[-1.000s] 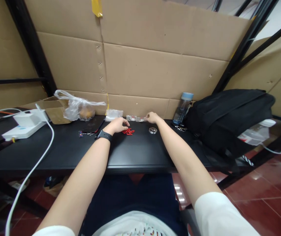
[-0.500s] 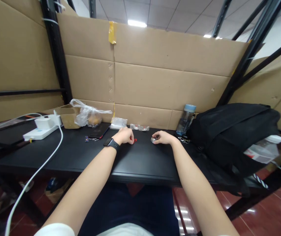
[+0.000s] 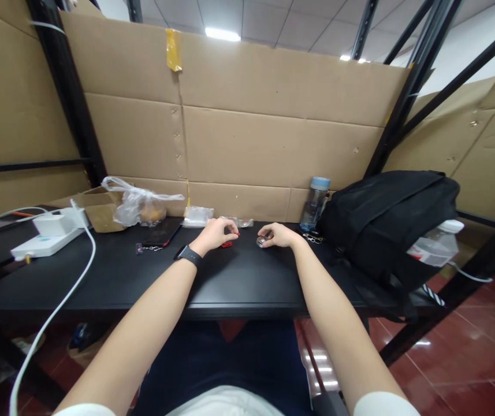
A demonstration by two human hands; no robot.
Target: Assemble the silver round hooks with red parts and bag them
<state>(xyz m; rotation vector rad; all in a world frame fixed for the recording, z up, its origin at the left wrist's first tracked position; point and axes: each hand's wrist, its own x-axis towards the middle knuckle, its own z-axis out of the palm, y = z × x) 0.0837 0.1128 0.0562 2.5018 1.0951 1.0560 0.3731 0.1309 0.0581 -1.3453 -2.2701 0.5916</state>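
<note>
Cardboard-panelled bay framed by black steel uprights, with a black tabletop (image 3: 238, 283) running across the front.

Left hand (image 3: 216, 234), black watch on the wrist, curled over a small heap of red plastic clips (image 3: 227, 244) near the tabletop's 12 o'clock edge, fingertips pinching at one. Right hand (image 3: 278, 236) just beside it at 3 o'clock, fingers bent around a small round silvery ring-shaped piece (image 3: 260, 241); firmly gripped or merely touched, impossible to tell.

At 10 o'clock, a dark phone (image 3: 160, 234) and a clear plastic bag (image 3: 141, 202); at 2 o'clock, a blue-capped clear water bottle (image 3: 314, 202) and a black fabric backpack (image 3: 390, 222).

Possible trouble: tiny clips slipping from the pinch and skittering away, or the round piece rolling off toward the bottle.

No legible brand, label or writing anywhere.
</note>
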